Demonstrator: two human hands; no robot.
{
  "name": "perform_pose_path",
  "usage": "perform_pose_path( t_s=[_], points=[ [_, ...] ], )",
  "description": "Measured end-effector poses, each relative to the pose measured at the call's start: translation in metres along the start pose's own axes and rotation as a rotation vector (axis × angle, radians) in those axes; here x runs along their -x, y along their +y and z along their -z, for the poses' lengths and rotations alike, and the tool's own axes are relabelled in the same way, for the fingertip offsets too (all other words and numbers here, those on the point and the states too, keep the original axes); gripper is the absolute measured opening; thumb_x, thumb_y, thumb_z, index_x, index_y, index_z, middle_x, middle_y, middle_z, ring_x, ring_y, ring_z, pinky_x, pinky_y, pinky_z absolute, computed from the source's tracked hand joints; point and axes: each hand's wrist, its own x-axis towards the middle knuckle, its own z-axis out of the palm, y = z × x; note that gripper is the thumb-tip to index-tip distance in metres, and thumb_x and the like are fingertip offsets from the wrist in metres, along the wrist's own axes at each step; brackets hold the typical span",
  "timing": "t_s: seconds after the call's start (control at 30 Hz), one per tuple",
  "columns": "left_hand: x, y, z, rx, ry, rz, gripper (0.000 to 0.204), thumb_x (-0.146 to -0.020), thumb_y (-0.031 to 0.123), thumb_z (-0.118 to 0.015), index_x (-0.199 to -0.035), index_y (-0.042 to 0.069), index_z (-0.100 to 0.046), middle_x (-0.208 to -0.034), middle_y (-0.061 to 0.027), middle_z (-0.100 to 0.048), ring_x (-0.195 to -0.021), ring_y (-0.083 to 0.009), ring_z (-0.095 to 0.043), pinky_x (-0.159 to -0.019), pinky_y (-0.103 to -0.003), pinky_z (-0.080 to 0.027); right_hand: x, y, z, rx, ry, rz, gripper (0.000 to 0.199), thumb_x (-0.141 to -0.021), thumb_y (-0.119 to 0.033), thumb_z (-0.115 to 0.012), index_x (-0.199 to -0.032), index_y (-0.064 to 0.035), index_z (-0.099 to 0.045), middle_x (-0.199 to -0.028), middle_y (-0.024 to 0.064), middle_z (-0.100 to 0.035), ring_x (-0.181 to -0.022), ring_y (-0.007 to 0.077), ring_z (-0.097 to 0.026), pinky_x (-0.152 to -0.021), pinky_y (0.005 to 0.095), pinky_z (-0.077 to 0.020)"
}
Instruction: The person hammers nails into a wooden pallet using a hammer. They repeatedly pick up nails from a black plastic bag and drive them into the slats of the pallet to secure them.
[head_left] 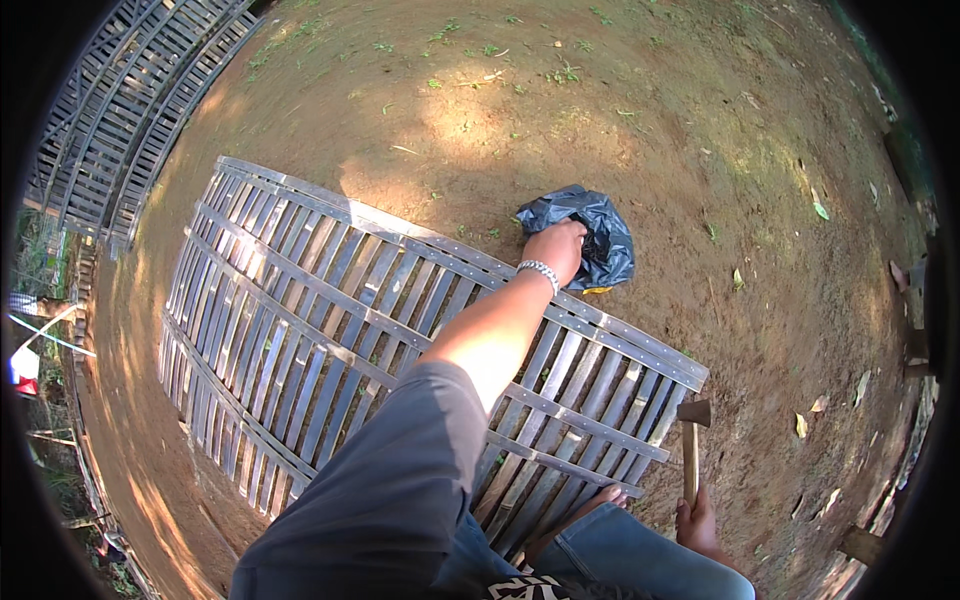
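My left hand (555, 250), with a silver chain bracelet at the wrist, reaches into the mouth of a black plastic bag (612, 255). Its fingers look curled, and whatever they grip is hidden in the bag. The bag rests on bare soil against the far edge of a slatted bamboo panel (400, 330). At the lower right, my right hand (698, 520) is closed round the wooden handle of a hammer (691, 450), its metal head pointing up and away from me beside the panel's right end.
More slatted panels (140, 110) stand at the far left. Beneath everything is brown dirt ground (760, 250) with scattered leaves (801, 425) and small weeds. My bare foot (605, 497) is at the panel's near right edge. Wooden pieces (862, 545) lie at the right rim.
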Motion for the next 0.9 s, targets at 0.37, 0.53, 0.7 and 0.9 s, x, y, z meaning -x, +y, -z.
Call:
perform_pose_path(
  t_s=[0.37, 0.53, 0.7, 0.9],
  points=[
    [-0.014, 0.025, -0.050, -0.338, -0.181, 0.284, 0.022, -0.096, 0.009, -0.054, -0.106, 0.006, -0.073, -0.115, -0.0204, -0.074, -0.109, -0.0386, -0.072, -0.091, -0.049, -0.058, -0.009, 0.012, -0.020, -0.343, -0.205, -0.026, 0.049, -0.101, -0.004, -0.055, -0.148, -0.0003, -0.041, -0.080, 0.0041, -0.056, -0.062, 0.0116, -0.056, -0.053, 0.0302, -0.0468],
    [-0.010, 0.020, -0.053, -0.281, 0.035, 0.290, 0.020, -0.093, 0.017, -0.061, -0.100, 0.014, -0.079, -0.107, -0.0132, -0.076, -0.105, -0.0333, -0.072, -0.094, -0.049, -0.053, -0.009, -0.019, -0.013, -0.432, -0.124, -0.082, 0.051, -0.102, -0.005, -0.052, -0.150, -0.0003, -0.037, -0.080, 0.0034, -0.055, -0.060, 0.0107, -0.052, -0.052, 0.0296, -0.0452],
    [0.010, 0.028, -0.027, -0.176, 0.164, 0.056, 0.015, -0.092, 0.020, -0.068, -0.099, 0.013, -0.079, -0.100, -0.0112, -0.076, -0.096, -0.0322, -0.073, -0.086, -0.046, -0.055, -0.004, -0.030, -0.009, -0.376, -0.111, -0.079, 0.051, -0.100, -0.003, -0.052, -0.149, -0.0020, -0.038, -0.080, 0.0033, -0.053, -0.060, 0.0099, -0.050, -0.051, 0.0299, -0.0429],
    [0.077, -0.006, 0.027, 0.284, 0.334, -0.143, 0.011, -0.092, 0.015, -0.072, -0.097, 0.006, -0.076, -0.094, -0.0126, -0.076, -0.086, -0.0301, -0.074, -0.078, -0.038, -0.058, -0.018, 0.006, -0.022, -0.345, -0.162, -0.074, 0.051, -0.099, -0.003, -0.052, -0.148, -0.0044, -0.041, -0.077, 0.0039, -0.054, -0.060, 0.0110, -0.053, -0.051, 0.0313, -0.0435]
  ],
)
